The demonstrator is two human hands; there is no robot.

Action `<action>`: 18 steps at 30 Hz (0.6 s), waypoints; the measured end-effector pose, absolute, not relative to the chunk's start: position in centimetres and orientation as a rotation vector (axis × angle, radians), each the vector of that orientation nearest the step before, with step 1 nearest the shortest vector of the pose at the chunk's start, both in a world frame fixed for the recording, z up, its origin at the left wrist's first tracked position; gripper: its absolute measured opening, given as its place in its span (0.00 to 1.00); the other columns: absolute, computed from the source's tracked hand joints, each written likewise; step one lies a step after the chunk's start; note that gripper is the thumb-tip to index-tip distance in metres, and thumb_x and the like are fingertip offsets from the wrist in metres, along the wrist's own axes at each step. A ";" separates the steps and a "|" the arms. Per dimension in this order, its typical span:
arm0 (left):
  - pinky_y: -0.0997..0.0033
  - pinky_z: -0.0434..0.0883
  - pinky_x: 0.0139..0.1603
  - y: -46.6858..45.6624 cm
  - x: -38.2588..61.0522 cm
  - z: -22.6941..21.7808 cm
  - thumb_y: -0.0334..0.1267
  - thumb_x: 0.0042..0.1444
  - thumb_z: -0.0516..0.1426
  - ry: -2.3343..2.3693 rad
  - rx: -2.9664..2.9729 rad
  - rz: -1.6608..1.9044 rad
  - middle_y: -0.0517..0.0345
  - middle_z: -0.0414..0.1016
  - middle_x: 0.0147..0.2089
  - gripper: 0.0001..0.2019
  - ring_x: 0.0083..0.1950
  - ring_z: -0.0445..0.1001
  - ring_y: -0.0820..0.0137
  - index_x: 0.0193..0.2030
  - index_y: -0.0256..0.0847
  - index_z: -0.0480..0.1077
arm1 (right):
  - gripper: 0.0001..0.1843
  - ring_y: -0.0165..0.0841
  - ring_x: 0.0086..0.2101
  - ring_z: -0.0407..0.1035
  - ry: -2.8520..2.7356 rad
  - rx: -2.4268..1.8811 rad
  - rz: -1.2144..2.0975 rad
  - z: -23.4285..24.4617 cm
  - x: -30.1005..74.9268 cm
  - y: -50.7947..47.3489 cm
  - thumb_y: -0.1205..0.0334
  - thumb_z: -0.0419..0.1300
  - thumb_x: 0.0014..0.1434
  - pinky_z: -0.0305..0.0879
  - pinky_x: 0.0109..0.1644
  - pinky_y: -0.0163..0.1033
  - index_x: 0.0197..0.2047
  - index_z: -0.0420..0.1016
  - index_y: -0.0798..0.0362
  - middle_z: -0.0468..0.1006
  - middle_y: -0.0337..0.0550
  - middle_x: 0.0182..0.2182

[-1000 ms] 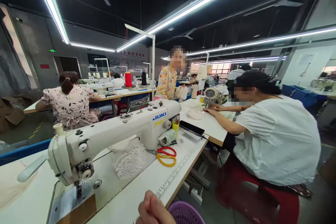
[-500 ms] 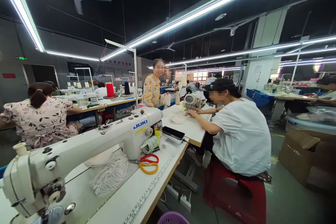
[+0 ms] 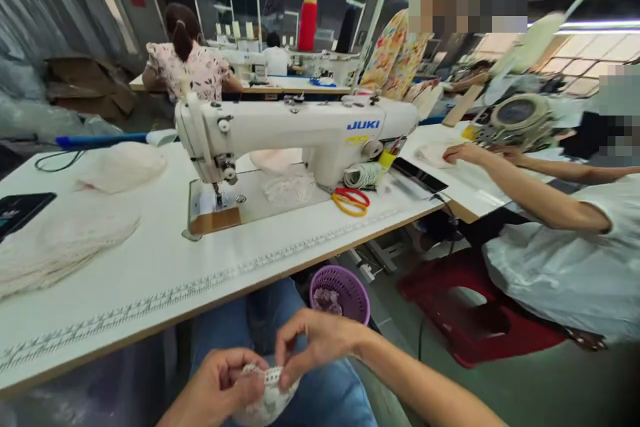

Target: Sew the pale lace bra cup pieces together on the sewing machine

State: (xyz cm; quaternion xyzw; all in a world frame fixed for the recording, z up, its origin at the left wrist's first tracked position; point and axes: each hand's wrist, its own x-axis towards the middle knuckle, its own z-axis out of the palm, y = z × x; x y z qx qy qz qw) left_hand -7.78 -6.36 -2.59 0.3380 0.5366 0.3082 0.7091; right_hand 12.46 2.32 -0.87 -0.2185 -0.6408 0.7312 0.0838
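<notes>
Low over my lap, a small white lace piece with an openwork edge is held between both hands. My left hand is closed on its left side, thumb on top. The fingers of my right hand pinch the upper right part of the lace edge. Both hands are below the front edge of the white sewing table. On that table stands a white JUKI sewing machine, farther away than my hands.
Scissors, a cord coil and a phone lie right of the machine. Stacked pale fabric pieces lie left. A purple basket stands below the table. To the right, a co-worker's arm reaches over the adjoining table, beside a red stool.
The view has swung left and down. My hands and the lace piece, out of sight before, now show over my lap. The person in the floral top appears closer.
</notes>
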 end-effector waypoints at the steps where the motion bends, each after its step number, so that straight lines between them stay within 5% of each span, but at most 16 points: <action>1: 0.73 0.69 0.32 -6.7 -7.8 -2.4 0.54 0.33 0.70 1.089 0.740 0.720 0.56 0.77 0.27 0.27 0.28 0.73 0.68 0.34 0.33 0.75 | 0.18 0.23 0.25 0.65 -1.907 -0.653 2.191 -0.7 12.5 2.4 0.51 0.69 0.43 0.62 0.32 0.29 0.29 0.75 0.58 0.72 0.35 0.23; 6: 0.77 0.66 0.30 -6.0 -7.4 -1.9 0.50 0.38 0.70 0.938 0.716 0.769 0.54 0.78 0.26 0.20 0.26 0.72 0.71 0.29 0.33 0.77 | 0.19 0.25 0.26 0.64 -1.871 -0.623 2.203 0.2 13.0 2.8 0.49 0.68 0.43 0.63 0.33 0.30 0.29 0.75 0.58 0.71 0.35 0.22; 18: 0.81 0.65 0.30 -5.8 -8.2 -1.4 0.54 0.43 0.67 1.059 0.610 0.751 0.57 0.75 0.25 0.21 0.27 0.69 0.74 0.27 0.34 0.76 | 0.19 0.26 0.29 0.65 -1.936 -0.563 2.194 -1.3 13.2 3.7 0.50 0.67 0.46 0.62 0.36 0.31 0.31 0.76 0.60 0.73 0.38 0.26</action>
